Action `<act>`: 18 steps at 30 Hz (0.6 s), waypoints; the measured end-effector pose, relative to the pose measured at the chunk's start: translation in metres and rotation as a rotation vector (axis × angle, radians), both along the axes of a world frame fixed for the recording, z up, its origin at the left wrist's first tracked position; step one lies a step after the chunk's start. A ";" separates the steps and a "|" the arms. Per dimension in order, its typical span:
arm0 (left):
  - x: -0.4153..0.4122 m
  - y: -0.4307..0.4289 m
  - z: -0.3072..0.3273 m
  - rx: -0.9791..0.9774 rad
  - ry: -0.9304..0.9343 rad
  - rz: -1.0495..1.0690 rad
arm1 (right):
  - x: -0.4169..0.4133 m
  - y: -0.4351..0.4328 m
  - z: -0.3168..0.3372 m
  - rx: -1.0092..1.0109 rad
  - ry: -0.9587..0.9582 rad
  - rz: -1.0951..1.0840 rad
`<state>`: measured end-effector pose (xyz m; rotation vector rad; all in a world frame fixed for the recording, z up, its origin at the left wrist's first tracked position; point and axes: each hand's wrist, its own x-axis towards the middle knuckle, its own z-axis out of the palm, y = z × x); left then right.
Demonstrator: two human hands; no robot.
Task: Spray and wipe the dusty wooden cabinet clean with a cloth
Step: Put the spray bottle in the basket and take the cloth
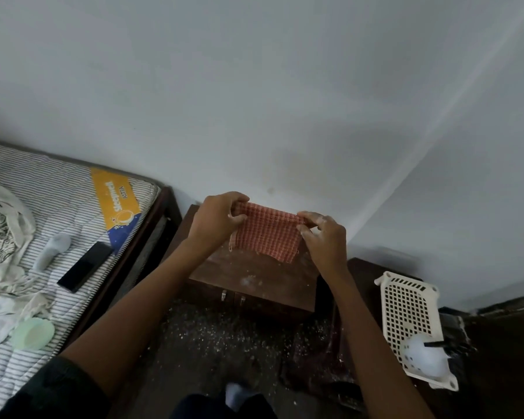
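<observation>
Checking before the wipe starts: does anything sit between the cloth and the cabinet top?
Nothing visible does. The left hand and right hand pinch the cloth by its upper corners over the cabinet top; the wood beneath shows only white dust.

- Covering both upper corners of the cloth [266, 234] under the pinching fingers of the left hand [215, 220] and the right hand [324, 237].
- Masking the rear of the cabinet [254, 276] top behind the hanging cloth.
- Cutting off the mattress [58, 192] at the left picture edge.
- Blurring the white object [425, 359] in the basket [406, 303], leaving its type undetermined.
- Rendering the cabinet handles [223, 294] too small for identifying their form.
</observation>
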<state>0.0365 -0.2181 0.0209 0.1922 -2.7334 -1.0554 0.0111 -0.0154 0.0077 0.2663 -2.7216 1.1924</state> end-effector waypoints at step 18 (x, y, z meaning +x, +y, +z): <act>-0.115 0.041 -0.154 0.361 -0.508 -0.185 | -0.092 0.041 -0.150 -0.343 -0.567 -0.019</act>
